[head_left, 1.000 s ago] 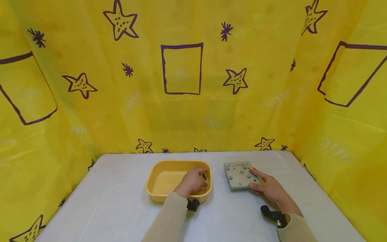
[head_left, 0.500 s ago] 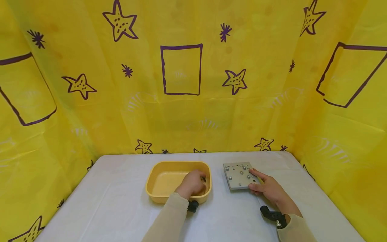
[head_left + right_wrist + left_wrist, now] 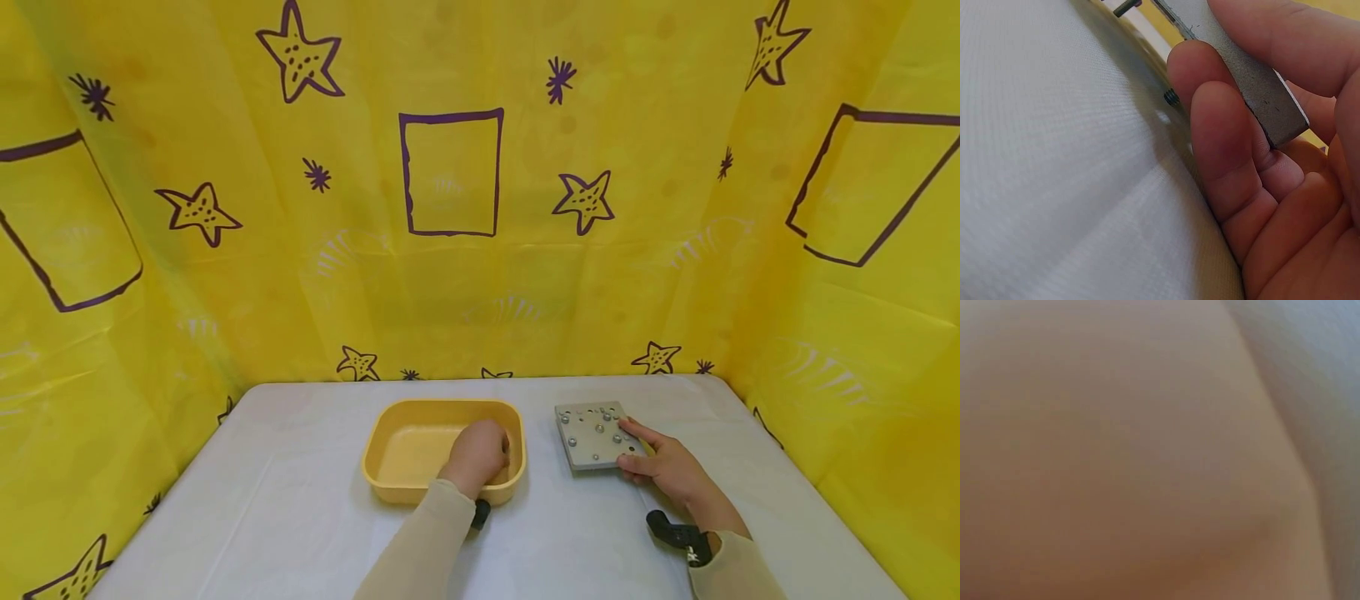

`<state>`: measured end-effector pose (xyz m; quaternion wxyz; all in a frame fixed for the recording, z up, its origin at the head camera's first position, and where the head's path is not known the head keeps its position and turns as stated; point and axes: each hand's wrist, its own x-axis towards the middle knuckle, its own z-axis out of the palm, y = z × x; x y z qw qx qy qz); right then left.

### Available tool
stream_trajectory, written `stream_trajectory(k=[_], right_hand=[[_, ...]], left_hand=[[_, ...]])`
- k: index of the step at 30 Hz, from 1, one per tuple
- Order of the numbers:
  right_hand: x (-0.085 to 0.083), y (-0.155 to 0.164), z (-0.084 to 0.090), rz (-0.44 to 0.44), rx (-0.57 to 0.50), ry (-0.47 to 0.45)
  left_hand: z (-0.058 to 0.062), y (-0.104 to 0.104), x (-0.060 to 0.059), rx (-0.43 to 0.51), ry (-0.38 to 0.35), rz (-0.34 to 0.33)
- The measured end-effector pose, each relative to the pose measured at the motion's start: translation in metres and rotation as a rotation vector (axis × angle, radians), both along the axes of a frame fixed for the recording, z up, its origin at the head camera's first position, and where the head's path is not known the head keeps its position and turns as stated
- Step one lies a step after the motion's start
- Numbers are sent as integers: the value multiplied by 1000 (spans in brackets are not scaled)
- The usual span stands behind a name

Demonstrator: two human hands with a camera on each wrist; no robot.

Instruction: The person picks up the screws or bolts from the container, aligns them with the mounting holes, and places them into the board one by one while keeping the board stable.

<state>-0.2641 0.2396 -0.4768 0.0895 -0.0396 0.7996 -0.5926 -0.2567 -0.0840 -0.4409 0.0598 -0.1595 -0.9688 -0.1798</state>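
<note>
Left hand (image 3: 480, 451) curled down inside yellow tray (image 3: 397, 454), grasp not discernible; right hand (image 3: 663, 464) grips near corner of grey metal plate (image 3: 592, 433), tray well apart to its left.

White cloth-covered table (image 3: 300, 500): open surface left of the shallow yellow plastic tray (image 3: 390, 479) and along the near edge. Bare strip between tray and grey square metal plate with screws (image 3: 592, 433). Yellow star-printed fabric walls (image 3: 450, 275) close off back and both sides.
</note>
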Motion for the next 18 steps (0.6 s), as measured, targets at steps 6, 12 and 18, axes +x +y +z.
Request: stream_trajectory(k=[6, 12, 18], right_hand=[[-2, 1, -1, -4, 10, 2], [-1, 1, -2, -8, 28, 6], [-1, 1, -3, -8, 34, 13]], left_hand=[[0, 3, -2, -40, 12, 6], [-4, 4, -5, 35, -43, 39], [11, 3, 1, 252, 17, 123]])
